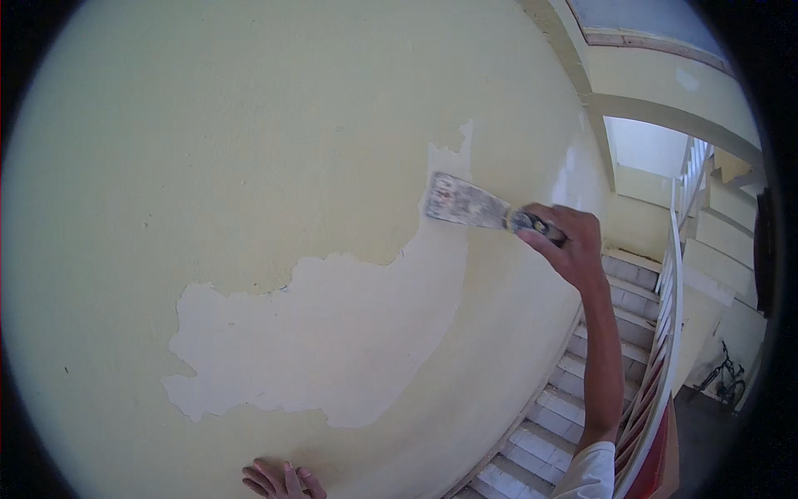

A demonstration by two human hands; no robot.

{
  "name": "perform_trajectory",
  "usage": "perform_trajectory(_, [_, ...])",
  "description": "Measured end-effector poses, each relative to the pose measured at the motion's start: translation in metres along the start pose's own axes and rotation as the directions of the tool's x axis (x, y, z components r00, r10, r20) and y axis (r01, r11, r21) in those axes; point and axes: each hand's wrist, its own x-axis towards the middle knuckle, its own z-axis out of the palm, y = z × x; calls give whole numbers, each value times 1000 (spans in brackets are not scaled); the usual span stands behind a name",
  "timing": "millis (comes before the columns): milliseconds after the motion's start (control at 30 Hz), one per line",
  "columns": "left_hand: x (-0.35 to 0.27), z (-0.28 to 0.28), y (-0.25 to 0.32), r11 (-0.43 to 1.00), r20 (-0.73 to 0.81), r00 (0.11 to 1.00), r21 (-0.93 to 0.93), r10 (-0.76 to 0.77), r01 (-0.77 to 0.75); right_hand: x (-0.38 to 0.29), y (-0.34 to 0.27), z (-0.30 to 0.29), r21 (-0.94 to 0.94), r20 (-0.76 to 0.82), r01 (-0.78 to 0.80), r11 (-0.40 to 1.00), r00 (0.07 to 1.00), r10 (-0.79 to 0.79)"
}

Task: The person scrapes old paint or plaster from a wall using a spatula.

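My right hand (570, 240) grips the dark handle of a putty knife (471, 203), its wide metal blade smeared with pale residue. The blade's end lies over the left edge of a bare whitish patch (374, 324), where the yellow paint is gone from the wall (249, 156). Ragged paint edges run along the patch's top and lower left; a narrow strip of it extends upward above the blade. At the bottom of the view my left hand (283, 479) is against the painted wall below the patch, fingers spread and holding nothing. Its wrist is out of view.
Tiled stairs (548, 411) run along the wall on the right. A white metal railing (670, 312) borders them, with a red panel (651, 465) near its lower end. A bicycle (723, 377) stands on the floor beyond. Overhead at upper right is a beam (673, 109).
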Motion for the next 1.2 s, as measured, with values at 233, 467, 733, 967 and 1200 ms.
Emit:
perform_trajectory(233, [-4, -5, 2, 990, 74, 997, 140, -23, 13, 27, 16, 0, 36, -9, 64, 997, 998, -63])
perform_trajectory(467, [1, -5, 12, 972, 225, 969, 229, -99, 46, 17, 59, 9, 123, 108, -60, 991, 993, 47])
perform_trajectory(733, [-17, -37, 0, 970, 364, 904, 171, -223, 171, 48, -3, 34, 239, 101, -27, 971, 995, 3])
perform_trajectory(967, [-26, -80, -9, 908, 540, 730, 237, -419, 345, -67, -4, 53, 237, 217, -196, 952, 965, 145])
perform_trajectory(1200, [-8, -71, -15, 929, 361, 879, 312, -310, 200, -226, -151, 63, 543, 448, -327, 773, 892, 62])
